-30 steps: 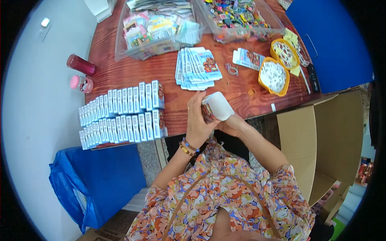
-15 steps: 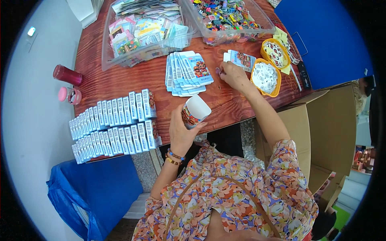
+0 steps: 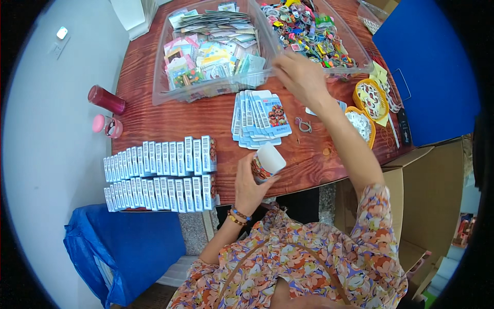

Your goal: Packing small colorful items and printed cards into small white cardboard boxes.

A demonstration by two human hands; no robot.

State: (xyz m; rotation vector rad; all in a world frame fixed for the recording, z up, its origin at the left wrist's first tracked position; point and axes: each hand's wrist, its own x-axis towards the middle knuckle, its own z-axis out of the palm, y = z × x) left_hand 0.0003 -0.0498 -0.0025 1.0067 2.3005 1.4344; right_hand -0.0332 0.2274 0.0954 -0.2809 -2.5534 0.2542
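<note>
My left hand is wrapped round a small printed carton near the table's front edge. The carton's white inside faces up and its far top is open. My right hand is raised by the front wall of the clear bins, with its fingers bent and blurred; whether it holds anything is hidden. Below it, purple and grey loops lie on the wood. A fanned pile of flat blue-and-white cartons lies between the hands and the left bin.
One clear bin holds flat packets, the other colourful trinkets. Two yellow baskets stand at right. Two rows of filled-out cartons stand at left, behind them a red tumbler and pink-lidded jar. A cardboard box is at right.
My right hand has moved away from the flat carton by the baskets, up toward the bins, leaving the loops on the table in sight. My left hand still holds its carton. The view has shifted.
</note>
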